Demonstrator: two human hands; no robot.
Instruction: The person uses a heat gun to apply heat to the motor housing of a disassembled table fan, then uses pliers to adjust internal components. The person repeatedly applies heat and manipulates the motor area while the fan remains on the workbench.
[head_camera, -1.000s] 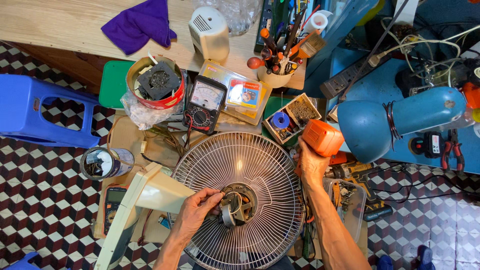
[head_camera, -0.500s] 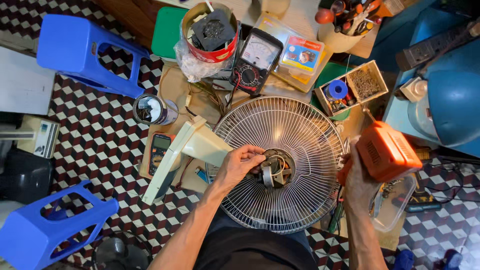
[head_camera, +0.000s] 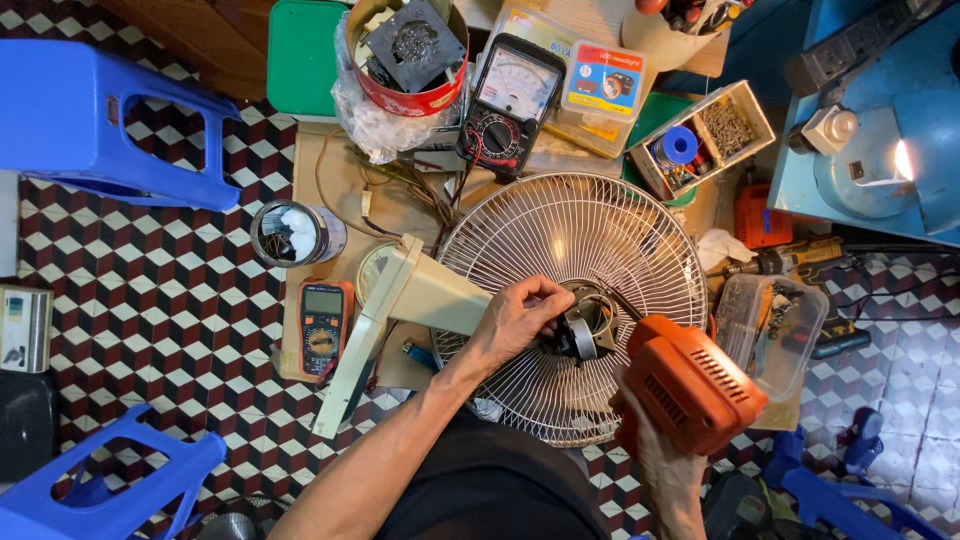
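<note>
Checkered floor, cluttered w/ tools | fan grille (head_camera: 560, 250) flat at centre, hub (head_camera: 585, 325) mid-grille | my left hand (head_camera: 515, 320) pinching hub from left | right hand (head_camera: 655, 455) gripping orange drill (head_camera: 695, 385), bit angled up-left at hub, just beside it

Support surface: checkered tile floor (head_camera: 150, 300) in dark red, black and white. Directly on it: two blue plastic stools (head_camera: 100, 110), a wooden board (head_camera: 330, 190) bearing the clutter, and a blue cabinet (head_camera: 880, 150) at right.

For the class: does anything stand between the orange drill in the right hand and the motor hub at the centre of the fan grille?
Nothing visible: the orange drill reaches the motor hub, steadied by the left hand.
</note>
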